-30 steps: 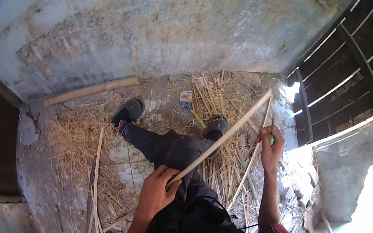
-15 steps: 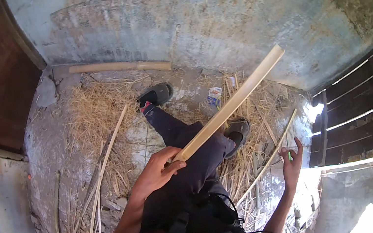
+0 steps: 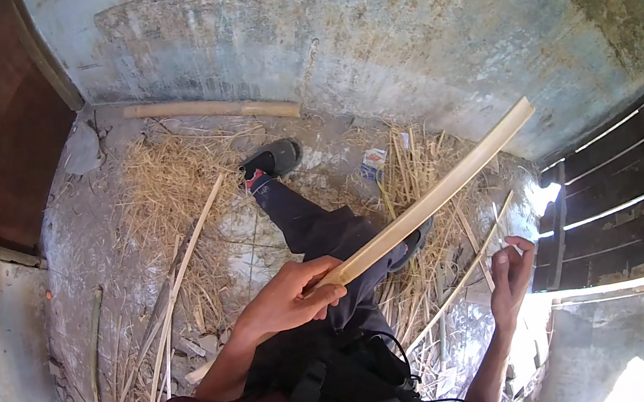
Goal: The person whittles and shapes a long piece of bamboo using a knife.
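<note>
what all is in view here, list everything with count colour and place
bamboo slat: one, pale yellow, held up over the legs, pointing up and right
bamboo pole: one, tan, on the floor along the wall
thin strips: several, pale, lying on the floor at left
straw: heaps, yellow, across the floor
small carton: one, white, blue and orange, by the far straw
wall: one, grey-blue, stained, far side
railing: dark bars, right
sandals: two, dark, on the feet
left hand: grips the slat's near end
right hand: open, empty, above the strips at right
</note>
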`<state>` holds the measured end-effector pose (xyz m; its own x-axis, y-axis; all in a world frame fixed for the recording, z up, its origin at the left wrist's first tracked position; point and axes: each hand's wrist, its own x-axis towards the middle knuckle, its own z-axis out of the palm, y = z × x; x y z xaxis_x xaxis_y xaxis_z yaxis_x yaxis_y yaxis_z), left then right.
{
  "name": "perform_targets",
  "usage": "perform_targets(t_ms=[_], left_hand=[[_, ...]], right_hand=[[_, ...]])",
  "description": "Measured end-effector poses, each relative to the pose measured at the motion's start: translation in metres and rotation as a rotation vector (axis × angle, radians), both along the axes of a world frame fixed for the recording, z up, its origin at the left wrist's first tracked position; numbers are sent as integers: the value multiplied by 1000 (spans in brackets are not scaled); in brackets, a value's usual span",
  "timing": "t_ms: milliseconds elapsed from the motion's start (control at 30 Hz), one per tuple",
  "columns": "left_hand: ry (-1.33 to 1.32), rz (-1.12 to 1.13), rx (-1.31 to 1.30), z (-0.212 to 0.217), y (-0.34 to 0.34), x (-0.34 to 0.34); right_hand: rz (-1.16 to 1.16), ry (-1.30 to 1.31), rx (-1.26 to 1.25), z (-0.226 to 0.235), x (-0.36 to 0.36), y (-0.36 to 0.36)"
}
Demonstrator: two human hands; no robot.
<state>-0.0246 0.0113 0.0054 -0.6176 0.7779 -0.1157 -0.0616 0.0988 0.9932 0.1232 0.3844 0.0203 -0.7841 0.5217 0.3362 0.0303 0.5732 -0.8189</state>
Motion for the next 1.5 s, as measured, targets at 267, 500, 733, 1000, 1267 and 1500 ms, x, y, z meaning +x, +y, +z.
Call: perform_targets(t_ms=[267,500,733,1000,1267,1500], left_hand=[[205,75,-18,18,24,19],[248,96,5,28,36,35],[236,108,42,21,42,37],[263,191,-35,13,51,43],[378,186,-128,11,55,38],[447,184,-104,-2,52,33]], right_hand=[[347,111,303,34,-18,-61],[440,32,414,35,-26,-101],[404,0,440,27,-24,-107],[343,20,445,23,-26,-108],[266,88,503,22,-37,-98],[97,34,576,-2,-38,-63]])
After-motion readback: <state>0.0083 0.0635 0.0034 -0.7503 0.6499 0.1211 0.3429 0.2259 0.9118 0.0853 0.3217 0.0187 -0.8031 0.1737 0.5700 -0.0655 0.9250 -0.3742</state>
